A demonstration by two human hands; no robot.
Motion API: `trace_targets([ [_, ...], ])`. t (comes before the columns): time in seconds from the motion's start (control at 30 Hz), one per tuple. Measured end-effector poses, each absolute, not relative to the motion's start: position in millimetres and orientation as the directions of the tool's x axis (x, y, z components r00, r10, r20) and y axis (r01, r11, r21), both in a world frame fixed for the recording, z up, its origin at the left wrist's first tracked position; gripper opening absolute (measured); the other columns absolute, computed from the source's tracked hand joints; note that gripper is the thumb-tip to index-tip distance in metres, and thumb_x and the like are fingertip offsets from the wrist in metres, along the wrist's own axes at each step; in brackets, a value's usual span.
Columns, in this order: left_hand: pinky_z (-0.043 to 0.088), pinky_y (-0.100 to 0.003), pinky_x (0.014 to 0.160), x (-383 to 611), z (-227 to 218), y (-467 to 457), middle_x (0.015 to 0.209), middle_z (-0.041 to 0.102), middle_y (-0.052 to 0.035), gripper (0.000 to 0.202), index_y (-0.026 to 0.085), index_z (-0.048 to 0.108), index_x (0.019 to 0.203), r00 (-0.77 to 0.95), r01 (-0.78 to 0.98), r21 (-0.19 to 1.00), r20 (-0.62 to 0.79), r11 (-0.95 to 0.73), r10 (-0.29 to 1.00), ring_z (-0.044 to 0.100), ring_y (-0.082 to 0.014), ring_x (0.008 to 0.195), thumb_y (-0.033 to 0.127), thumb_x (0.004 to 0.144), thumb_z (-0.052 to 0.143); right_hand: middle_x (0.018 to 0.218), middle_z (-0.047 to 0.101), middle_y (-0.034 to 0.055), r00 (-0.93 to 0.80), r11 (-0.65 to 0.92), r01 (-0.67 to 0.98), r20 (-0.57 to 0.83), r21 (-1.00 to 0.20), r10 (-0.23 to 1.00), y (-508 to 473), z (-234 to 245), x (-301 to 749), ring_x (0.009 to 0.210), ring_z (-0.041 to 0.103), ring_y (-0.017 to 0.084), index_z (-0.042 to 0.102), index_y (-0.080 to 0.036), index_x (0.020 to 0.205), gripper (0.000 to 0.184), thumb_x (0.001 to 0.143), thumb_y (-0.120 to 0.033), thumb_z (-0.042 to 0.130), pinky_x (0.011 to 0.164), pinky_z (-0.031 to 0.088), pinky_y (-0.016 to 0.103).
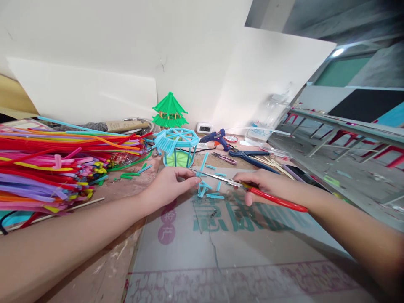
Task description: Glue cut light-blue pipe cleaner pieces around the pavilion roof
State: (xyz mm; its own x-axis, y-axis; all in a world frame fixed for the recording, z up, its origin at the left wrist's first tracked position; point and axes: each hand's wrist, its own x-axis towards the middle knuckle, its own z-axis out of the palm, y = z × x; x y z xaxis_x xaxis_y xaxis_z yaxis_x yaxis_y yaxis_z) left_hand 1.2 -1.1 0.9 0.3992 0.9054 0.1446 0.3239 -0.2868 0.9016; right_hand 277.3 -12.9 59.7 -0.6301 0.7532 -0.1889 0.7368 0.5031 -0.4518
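Note:
My left hand (pixel 172 182) pinches a short light-blue pipe cleaner piece (pixel 198 173) at its fingertips. My right hand (pixel 264 182) grips red-handled scissors (pixel 271 198), and the blades reach left to the piece held by the left hand. Several cut light-blue pieces (pixel 208 191) lie on the table just below the blades. Behind them stands a light-blue pavilion model (pixel 177 145) made of pipe cleaners, with a green pavilion model (pixel 169 111) further back.
A big heap of coloured pipe cleaners (pixel 53 164) fills the left side. A blue glue gun (pixel 216 138), blue-handled scissors (pixel 249 156), small snips (pixel 224 158), wooden sticks (pixel 273 164) and a small clock (pixel 204 128) lie at the back right. White boards stand behind.

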Motion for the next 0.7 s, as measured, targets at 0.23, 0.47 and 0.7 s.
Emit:
trace_targets([
  [0.23, 0.037, -0.021, 0.058, 0.1, -1.7, 0.4, 0.07, 0.065, 0.0005, 0.03, 0.014, 0.071, 0.077, 0.401, 0.338, 0.893, 0.149, -0.297, 0.904, 0.052, -0.011, 0.062, 0.042, 0.081, 0.062, 0.075, 0.069, -0.0002, -0.641, 0.517, 0.738, -0.21, -0.434, 0.738, -9.0, 57.2, 281.1, 0.066, 0.059, 0.018, 0.06, -0.02, 0.088, 0.025, 0.085, -0.045, 0.055, 0.063, 0.038, 0.026],
  [0.47, 0.042, -0.022, 0.061, 0.0, -2.0, 0.9, 0.075, 0.07, -0.0015, 0.032, 0.015, 0.071, 0.079, 0.383, 0.346, 0.884, 0.174, -0.315, 0.907, 0.058, -0.0139, 0.067, 0.045, 0.081, 0.061, 0.085, 0.066, 0.0001, -0.574, 0.497, 0.796, -0.171, -0.344, 0.801, 1.1, 61.8, 300.3, 0.075, 0.059, 0.02, 0.063, -0.023, 0.095, 0.034, 0.082, -0.054, 0.058, 0.063, 0.036, 0.026],
  [0.7, 0.043, -0.023, 0.061, 1.4, 2.9, -0.1, 0.072, 0.069, 0.0, 0.026, 0.016, 0.072, 0.08, 0.266, 0.385, 0.883, 0.172, -0.268, 0.948, 0.058, -0.014, 0.065, 0.04, 0.079, 0.062, 0.094, 0.07, 0.0018, -0.552, 0.515, 0.83, -0.193, -0.213, 0.811, 0.6, 56.8, 299.7, 0.08, 0.064, 0.022, 0.064, -0.026, 0.107, 0.038, 0.079, -0.052, 0.065, 0.065, 0.042, 0.028],
])
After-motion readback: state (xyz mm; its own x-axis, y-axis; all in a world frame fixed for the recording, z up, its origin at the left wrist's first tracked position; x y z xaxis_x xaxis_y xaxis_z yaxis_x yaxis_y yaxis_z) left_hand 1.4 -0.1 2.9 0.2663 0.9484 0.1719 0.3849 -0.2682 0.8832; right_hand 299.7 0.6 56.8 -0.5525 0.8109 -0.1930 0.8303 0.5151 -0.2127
